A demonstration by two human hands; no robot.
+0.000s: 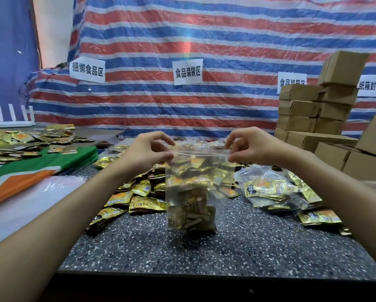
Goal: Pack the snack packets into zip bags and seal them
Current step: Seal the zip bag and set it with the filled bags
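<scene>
While one zip bag [191, 192] is upright, left hand [147, 150] and right hand [251, 147] pinch its top corners.

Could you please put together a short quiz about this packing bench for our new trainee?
1. True or false: the left hand and the right hand each pinch the top edge of the zip bag.
2. Where are the cardboard boxes stacked? A) at the right of the scene B) at the left of the scene C) right in front of the bag
3. What does the bag already hold?
Key: 1 true; 2 A; 3 snack packets.
</scene>
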